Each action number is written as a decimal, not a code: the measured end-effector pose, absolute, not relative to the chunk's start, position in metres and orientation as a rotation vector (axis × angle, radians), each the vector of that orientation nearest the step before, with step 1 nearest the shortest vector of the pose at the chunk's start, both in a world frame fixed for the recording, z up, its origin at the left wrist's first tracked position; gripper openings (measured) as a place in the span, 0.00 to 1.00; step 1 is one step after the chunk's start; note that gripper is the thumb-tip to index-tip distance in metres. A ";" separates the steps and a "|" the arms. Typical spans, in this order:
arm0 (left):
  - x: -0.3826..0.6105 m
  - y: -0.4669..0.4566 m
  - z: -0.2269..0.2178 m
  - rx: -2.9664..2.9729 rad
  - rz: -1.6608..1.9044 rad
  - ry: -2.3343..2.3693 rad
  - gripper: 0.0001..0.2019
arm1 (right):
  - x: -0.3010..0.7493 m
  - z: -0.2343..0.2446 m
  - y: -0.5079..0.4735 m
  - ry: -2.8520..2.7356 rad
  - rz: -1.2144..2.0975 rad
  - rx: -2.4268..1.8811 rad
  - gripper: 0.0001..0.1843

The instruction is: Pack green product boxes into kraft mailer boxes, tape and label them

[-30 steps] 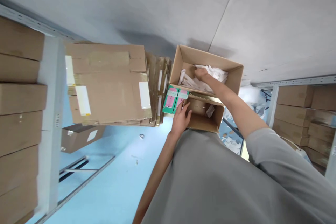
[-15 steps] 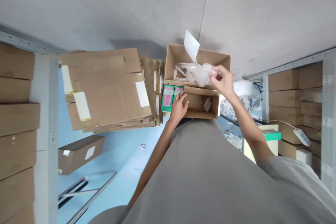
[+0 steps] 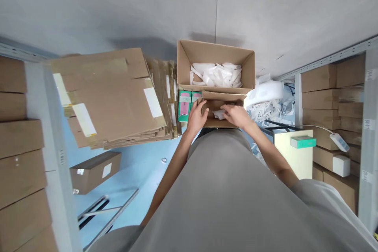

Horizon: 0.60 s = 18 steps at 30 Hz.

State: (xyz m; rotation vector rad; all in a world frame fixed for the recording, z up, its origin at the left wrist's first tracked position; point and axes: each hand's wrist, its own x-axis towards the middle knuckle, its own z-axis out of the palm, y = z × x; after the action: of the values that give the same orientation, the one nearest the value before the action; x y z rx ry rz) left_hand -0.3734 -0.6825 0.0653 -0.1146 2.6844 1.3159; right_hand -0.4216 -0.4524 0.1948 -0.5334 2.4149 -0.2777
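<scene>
Loosely spread, the left hand (image 3: 196,117) rests over the left end of a small open box (image 3: 224,95), thumb apart from the bent fingers. Inside that oblong of brown cardboard, the right hand (image 3: 238,115) has its curved fingers at a thin, crumpled white scrap (image 3: 218,114); whether they pinch it or only touch it, I cannot tell. Just behind stands a wider box (image 3: 215,52), smooth-walled, with creased, pale white pieces (image 3: 220,74) heaped at its bottom. Two green cartons (image 3: 183,117) with pink panels sit beside the left hand. Farther left lies flattened cardboard (image 3: 109,90), layered, ragged-edged, streaked with tape and bearing white rectangular labels (image 3: 152,102).
</scene>
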 end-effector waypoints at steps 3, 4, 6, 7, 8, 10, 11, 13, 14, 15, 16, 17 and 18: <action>-0.373 -0.683 0.068 -0.126 1.314 2.690 0.23 | -0.459 0.213 -0.448 2.600 -0.435 -0.465 0.18; -0.373 -0.684 0.069 -0.136 1.314 2.690 0.23 | -0.477 0.214 -0.446 2.648 -0.445 -0.435 0.18; -0.371 -0.684 0.071 -0.170 1.312 2.686 0.23 | -0.520 0.207 -0.446 2.686 -0.391 -0.374 0.18; -0.370 -0.685 0.072 -0.192 1.309 2.682 0.22 | -0.543 0.198 -0.448 2.674 -0.345 -0.357 0.18; -0.369 -0.685 0.073 -0.213 1.304 2.678 0.22 | -0.566 0.187 -0.451 2.652 -0.296 -0.346 0.19; -0.366 -0.686 0.076 -0.248 1.293 2.671 0.22 | -0.610 0.157 -0.462 2.590 -0.182 -0.334 0.22; -0.364 -0.686 0.077 -0.262 1.289 2.670 0.22 | -0.628 0.141 -0.470 2.568 -0.124 -0.321 0.23; -0.359 -0.686 0.080 -0.285 1.284 2.667 0.22 | -0.657 0.112 -0.485 2.503 -0.025 -0.303 0.27; -0.357 -0.686 0.081 -0.299 1.285 2.666 0.22 | -0.666 0.099 -0.492 2.474 0.014 -0.302 0.29; -0.355 -0.686 0.082 -0.312 1.287 2.664 0.22 | -0.673 0.088 -0.499 2.446 0.046 -0.307 0.31; -0.354 -0.685 0.084 -0.325 1.290 2.662 0.22 | -0.677 0.079 -0.504 2.422 0.071 -0.316 0.32; -0.352 -0.685 0.085 -0.336 1.292 2.660 0.22 | -0.678 0.071 -0.509 2.400 0.087 -0.332 0.33; -0.351 -0.684 0.086 -0.345 1.293 2.659 0.22 | -0.678 0.066 -0.512 2.380 0.098 -0.348 0.32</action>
State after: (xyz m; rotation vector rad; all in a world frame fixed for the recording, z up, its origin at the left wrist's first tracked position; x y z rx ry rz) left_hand -0.3509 -0.6841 0.0857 -0.3452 2.6590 1.2930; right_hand -0.6785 -0.5125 0.0656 -0.3484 2.3802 0.0985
